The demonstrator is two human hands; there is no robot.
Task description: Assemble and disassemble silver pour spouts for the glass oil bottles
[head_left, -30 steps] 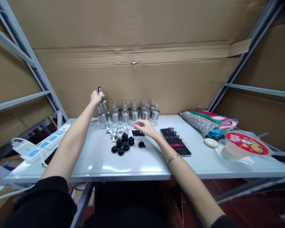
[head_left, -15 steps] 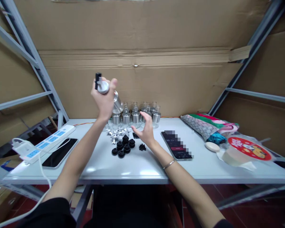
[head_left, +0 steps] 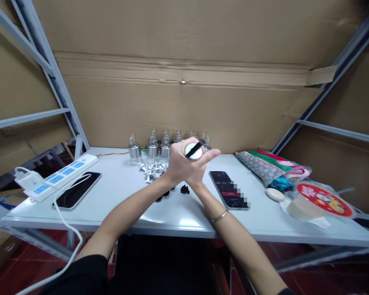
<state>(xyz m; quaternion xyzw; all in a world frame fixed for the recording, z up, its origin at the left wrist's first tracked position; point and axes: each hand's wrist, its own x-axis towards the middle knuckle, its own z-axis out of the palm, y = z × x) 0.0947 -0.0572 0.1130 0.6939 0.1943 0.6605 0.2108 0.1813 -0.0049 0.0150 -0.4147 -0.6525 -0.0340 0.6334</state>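
Note:
My left hand [head_left: 182, 160] is closed around a bottle top, with its thumb stretched out to the right. Between thumb and fingers shows the bottle's round silver-white cap [head_left: 193, 152] with a black lever across it, tipped toward me; the bottle's body is hidden. Just below and behind is my right hand [head_left: 196, 175], against the left one, its fingers hidden. Silver branched fittings [head_left: 150, 171] lie in a pile left of my hands. Under my left wrist, black round caps [head_left: 165, 195] are mostly covered. A small cluster of black bits [head_left: 185, 189] sits below my right hand.
Several metal-sleeved glass bottles [head_left: 135, 150] stand along the cardboard back wall [head_left: 184, 110]. At left are a power strip [head_left: 60, 178] and a phone [head_left: 78, 191] with a white cable. A second phone [head_left: 227, 190], patterned pouch [head_left: 264, 166] and red-lidded tub [head_left: 324, 199] lie right.
My left hand has come down and right with the bottle from its raised place at left. It now meets my right hand, which was open and apart. The view has shifted slightly.

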